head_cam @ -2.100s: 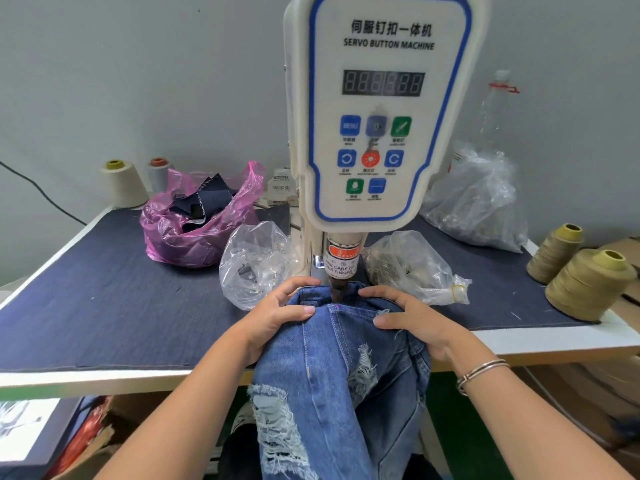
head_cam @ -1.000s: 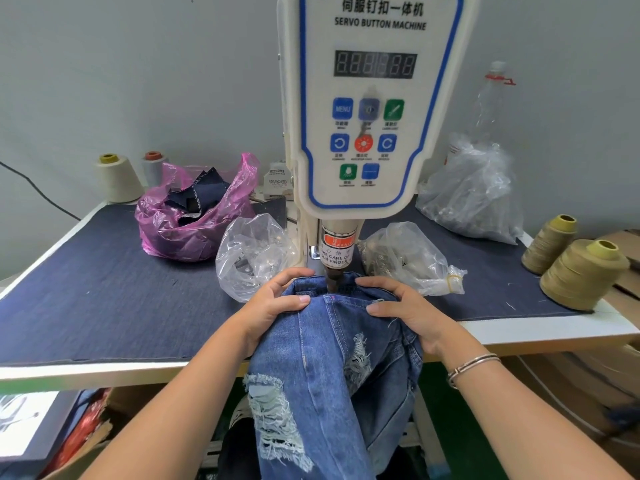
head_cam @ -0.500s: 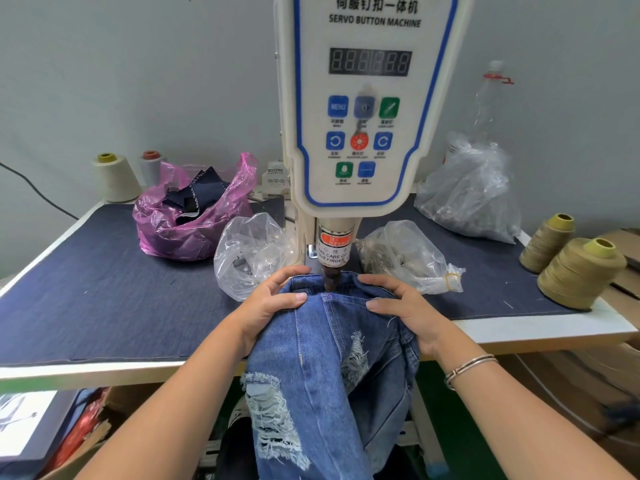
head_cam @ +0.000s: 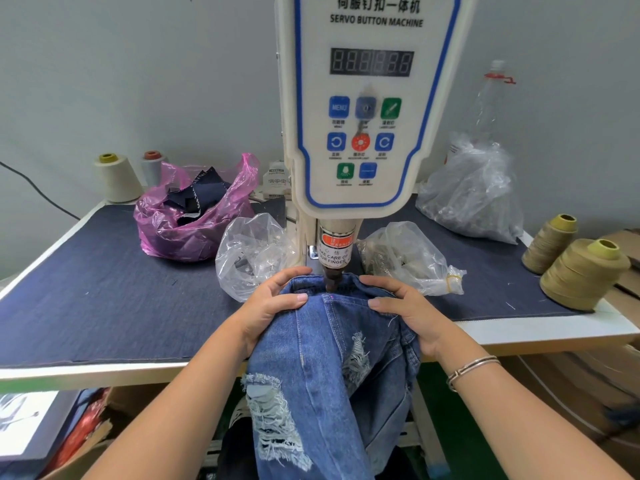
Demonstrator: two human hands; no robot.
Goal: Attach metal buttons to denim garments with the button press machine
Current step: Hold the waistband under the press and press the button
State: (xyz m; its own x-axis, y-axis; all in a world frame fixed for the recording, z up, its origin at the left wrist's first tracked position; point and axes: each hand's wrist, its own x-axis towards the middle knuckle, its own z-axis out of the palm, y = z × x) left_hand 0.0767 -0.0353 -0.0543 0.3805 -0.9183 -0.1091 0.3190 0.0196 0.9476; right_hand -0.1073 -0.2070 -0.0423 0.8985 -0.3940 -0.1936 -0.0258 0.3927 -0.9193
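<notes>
A white servo button machine [head_cam: 367, 109] stands at the table's middle, its dark punch [head_cam: 333, 278] down on the waistband of ripped blue jeans [head_cam: 322, 362]. The jeans hang off the table's front edge. My left hand [head_cam: 268, 304] grips the waistband just left of the punch, thumb on top and fingers curled over the edge. My right hand [head_cam: 401, 304] grips the waistband just right of the punch in the same way. The button under the punch is hidden.
The table [head_cam: 104, 299] is covered in dark denim. A pink bag of fabric scraps [head_cam: 194, 220] and a clear bag [head_cam: 252, 254] lie left of the machine; two more clear bags [head_cam: 408, 258] [head_cam: 474, 195] lie right. Thread cones [head_cam: 581, 271] [head_cam: 117, 178] stand at both sides.
Both hands keep their hold on the waistband at the punch. The view has shifted slightly; the punch appears lower onto the denim than two seconds ago.
</notes>
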